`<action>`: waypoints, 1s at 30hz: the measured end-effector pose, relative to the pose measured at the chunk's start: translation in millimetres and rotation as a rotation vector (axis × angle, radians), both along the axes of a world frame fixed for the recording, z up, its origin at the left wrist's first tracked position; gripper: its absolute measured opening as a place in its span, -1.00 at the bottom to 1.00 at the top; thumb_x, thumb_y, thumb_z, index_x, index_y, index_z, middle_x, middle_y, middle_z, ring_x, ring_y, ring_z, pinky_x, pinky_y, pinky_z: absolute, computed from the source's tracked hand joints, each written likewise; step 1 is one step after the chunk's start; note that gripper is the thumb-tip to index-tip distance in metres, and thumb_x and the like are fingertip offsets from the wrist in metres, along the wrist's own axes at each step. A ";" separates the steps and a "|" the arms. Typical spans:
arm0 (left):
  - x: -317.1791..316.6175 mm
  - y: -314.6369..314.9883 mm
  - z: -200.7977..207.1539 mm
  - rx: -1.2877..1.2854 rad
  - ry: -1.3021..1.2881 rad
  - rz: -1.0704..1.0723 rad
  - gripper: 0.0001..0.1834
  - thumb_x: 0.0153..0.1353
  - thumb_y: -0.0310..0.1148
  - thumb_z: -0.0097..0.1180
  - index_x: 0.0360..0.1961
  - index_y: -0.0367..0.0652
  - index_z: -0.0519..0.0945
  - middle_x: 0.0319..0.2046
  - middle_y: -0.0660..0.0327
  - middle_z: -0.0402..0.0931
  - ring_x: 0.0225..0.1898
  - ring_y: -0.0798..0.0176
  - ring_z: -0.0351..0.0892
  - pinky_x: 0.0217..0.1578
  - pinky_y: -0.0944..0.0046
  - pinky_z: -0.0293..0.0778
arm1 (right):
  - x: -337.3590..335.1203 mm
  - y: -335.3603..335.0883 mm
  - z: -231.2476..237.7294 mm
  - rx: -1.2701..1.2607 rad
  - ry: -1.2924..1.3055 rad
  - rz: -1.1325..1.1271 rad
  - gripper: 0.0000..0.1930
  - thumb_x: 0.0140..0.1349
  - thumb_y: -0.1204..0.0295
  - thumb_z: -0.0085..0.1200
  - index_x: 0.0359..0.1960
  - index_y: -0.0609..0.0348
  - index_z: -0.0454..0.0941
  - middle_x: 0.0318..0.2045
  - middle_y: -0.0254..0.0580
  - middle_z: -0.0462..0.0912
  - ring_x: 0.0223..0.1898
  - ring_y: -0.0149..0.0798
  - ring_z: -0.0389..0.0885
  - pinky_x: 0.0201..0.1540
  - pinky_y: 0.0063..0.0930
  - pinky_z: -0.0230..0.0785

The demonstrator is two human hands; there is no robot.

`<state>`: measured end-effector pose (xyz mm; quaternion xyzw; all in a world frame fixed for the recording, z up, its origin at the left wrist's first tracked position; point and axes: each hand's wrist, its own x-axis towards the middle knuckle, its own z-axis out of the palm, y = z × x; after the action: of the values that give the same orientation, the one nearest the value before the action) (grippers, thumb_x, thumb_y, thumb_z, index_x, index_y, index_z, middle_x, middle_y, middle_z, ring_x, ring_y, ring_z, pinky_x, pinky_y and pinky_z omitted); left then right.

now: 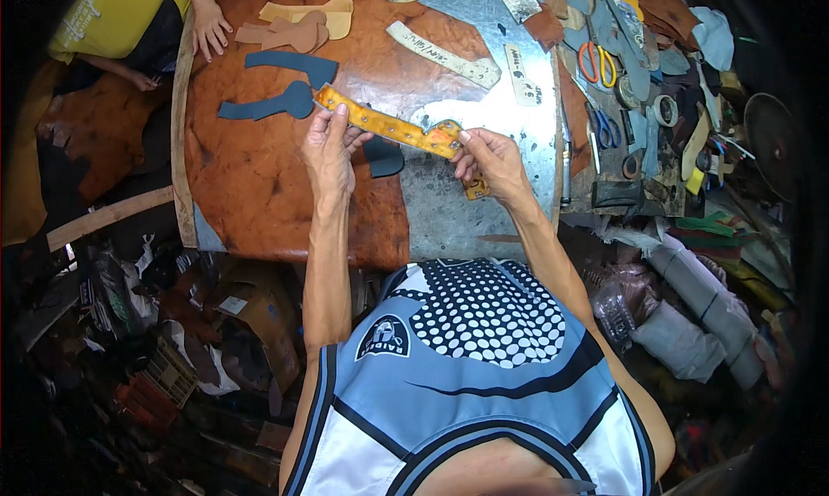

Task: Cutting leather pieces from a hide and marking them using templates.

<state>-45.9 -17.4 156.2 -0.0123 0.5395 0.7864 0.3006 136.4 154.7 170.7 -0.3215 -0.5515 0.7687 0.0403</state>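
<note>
A long yellow-orange strip [386,126] dotted with small round marks or holes is stretched between my hands above the table. My left hand [330,151] pinches its left end between thumb and fingers. At the other end, my right hand [489,159] grips the strip near a small loop or bend. A second yellow-orange bit [476,188] pokes out under my right hand; whether it joins the strip is hidden. Beneath lie dark blue leather-like pieces, one long [292,64] and one round-ended [268,105]. A darker piece [383,157] sits below the strip, partly covered.
Tan cut pieces [298,31] and a curved whitish template [445,54] lie farther back on the brown hide [233,176]. Scissors with red and yellow handles [597,64] and blue-handled scissors [607,130] are at right. Another person's hand [209,30] rests on the table's left edge.
</note>
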 end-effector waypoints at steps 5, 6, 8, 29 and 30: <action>2.5 5.1 5.6 -0.036 -0.022 0.035 -0.82 0.34 -0.29 0.11 -0.20 -0.18 0.49 -0.35 0.18 0.62 -0.42 0.37 0.65 -0.37 0.34 0.63 | -0.3 -0.5 -4.2 -0.017 0.002 -0.013 -0.71 0.39 0.26 0.01 -0.28 0.27 0.59 -0.50 -0.23 0.64 -0.57 -0.50 0.59 -0.53 -0.71 0.37; 2.7 4.8 6.0 -0.039 -0.020 0.039 -0.82 0.34 -0.29 0.11 -0.20 -0.18 0.49 -0.35 0.18 0.62 -0.42 0.37 0.65 -0.37 0.34 0.63 | -0.6 -0.8 -4.2 -0.012 0.004 -0.009 -0.71 0.39 0.26 0.01 -0.29 0.26 0.59 -0.50 -0.24 0.64 -0.57 -0.51 0.59 -0.54 -0.71 0.37; 2.1 5.0 4.9 -0.029 -0.016 0.028 -0.81 0.34 -0.28 0.12 -0.20 -0.18 0.49 -0.34 0.18 0.62 -0.41 0.35 0.66 -0.36 0.33 0.64 | 0.5 -0.3 -5.7 -0.008 0.006 -0.007 -0.71 0.39 0.26 0.01 -0.30 0.26 0.59 -0.51 -0.24 0.64 -0.57 -0.51 0.59 -0.54 -0.72 0.37; 24.4 14.6 -4.7 -0.032 -0.096 -0.076 -0.75 0.33 -0.34 0.10 -0.04 -0.20 0.44 -0.29 0.12 0.63 -0.33 0.28 0.69 -0.35 0.31 0.67 | -2.1 -1.9 -18.1 -0.049 -0.055 -0.031 -0.71 0.38 0.26 0.02 -0.32 0.26 0.58 -0.51 -0.25 0.62 -0.60 -0.52 0.57 -0.59 -0.73 0.34; 31.5 15.2 -5.3 -0.047 -0.073 -0.127 -0.70 0.33 -0.35 0.11 0.01 -0.20 0.40 -0.28 0.11 0.63 -0.32 0.28 0.68 -0.35 0.31 0.67 | -3.0 -3.1 -18.4 -0.052 -0.052 -0.026 -0.71 0.38 0.26 0.02 -0.32 0.26 0.58 -0.51 -0.25 0.62 -0.60 -0.52 0.57 -0.59 -0.73 0.34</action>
<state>-14.4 -2.2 150.9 -0.0136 0.5461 0.7519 0.3691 133.3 151.6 152.3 -0.3494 -0.5281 0.7735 0.0280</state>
